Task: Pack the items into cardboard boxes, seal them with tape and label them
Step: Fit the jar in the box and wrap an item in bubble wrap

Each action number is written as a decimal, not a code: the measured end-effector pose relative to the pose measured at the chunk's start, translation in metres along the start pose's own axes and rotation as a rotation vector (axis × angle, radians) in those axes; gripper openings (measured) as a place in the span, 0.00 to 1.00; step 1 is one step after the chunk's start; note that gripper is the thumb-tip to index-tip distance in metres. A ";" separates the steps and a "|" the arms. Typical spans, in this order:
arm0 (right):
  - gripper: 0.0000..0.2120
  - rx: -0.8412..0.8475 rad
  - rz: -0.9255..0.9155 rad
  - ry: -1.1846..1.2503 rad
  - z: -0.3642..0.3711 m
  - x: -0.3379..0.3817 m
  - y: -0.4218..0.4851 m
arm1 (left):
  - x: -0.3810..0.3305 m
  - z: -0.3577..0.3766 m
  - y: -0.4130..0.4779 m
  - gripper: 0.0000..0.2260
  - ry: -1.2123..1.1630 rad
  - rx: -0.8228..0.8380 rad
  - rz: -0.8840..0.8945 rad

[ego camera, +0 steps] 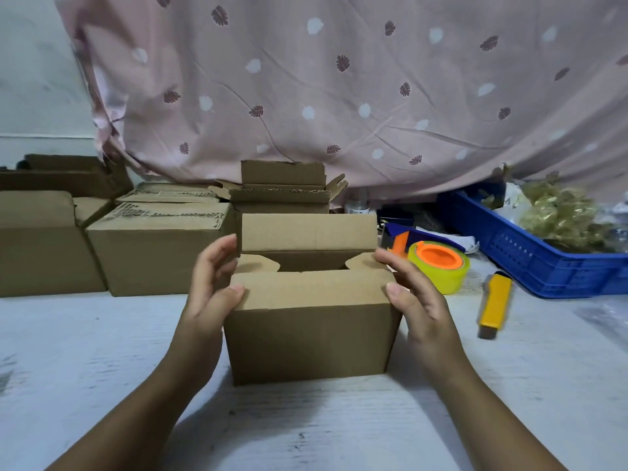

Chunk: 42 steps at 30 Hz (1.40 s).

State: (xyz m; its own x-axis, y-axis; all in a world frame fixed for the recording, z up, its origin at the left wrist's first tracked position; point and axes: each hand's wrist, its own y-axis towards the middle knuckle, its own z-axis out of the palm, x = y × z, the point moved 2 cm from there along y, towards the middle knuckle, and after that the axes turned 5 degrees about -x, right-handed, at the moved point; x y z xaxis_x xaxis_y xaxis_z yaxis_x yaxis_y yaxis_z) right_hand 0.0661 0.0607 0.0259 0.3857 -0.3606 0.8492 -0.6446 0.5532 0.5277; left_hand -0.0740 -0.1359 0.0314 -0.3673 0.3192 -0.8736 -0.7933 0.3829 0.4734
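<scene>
Pale tabletop beneath pink leaf-print curtain.

A small box sits in the middle of the table. The left hand is at its 9 o'clock side and the right hand is at its 3 o'clock side, both touching it. The thumbs lie on the near flap. The far flap stands up at 12 o'clock.

Behind it, at 12 o'clock, is an open box. At 10 o'clock are more boxes, side by side. At 2 o'clock, just beside the right hand, is a tape roll. A cutter lies at 3 o'clock, past the tape. A crate sits farther out at 2 o'clock, with bags in it. A cloth hangs behind everything.
</scene>
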 end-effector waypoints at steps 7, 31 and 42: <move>0.17 0.004 -0.019 -0.060 -0.001 -0.005 0.000 | 0.001 0.000 0.004 0.31 -0.143 0.055 -0.185; 0.21 -0.019 -0.061 -0.188 -0.002 -0.006 -0.005 | 0.003 -0.013 0.005 0.16 0.093 0.171 -0.077; 0.19 -0.061 -0.044 -0.186 0.000 -0.007 -0.004 | 0.004 -0.012 0.006 0.17 0.114 0.211 -0.009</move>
State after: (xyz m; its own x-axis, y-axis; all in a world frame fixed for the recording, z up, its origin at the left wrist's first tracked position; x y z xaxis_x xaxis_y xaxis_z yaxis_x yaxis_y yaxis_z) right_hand 0.0659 0.0608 0.0174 0.2804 -0.5148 0.8102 -0.5865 0.5763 0.5692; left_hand -0.0861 -0.1427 0.0289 -0.4230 0.2195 -0.8791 -0.6817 0.5620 0.4684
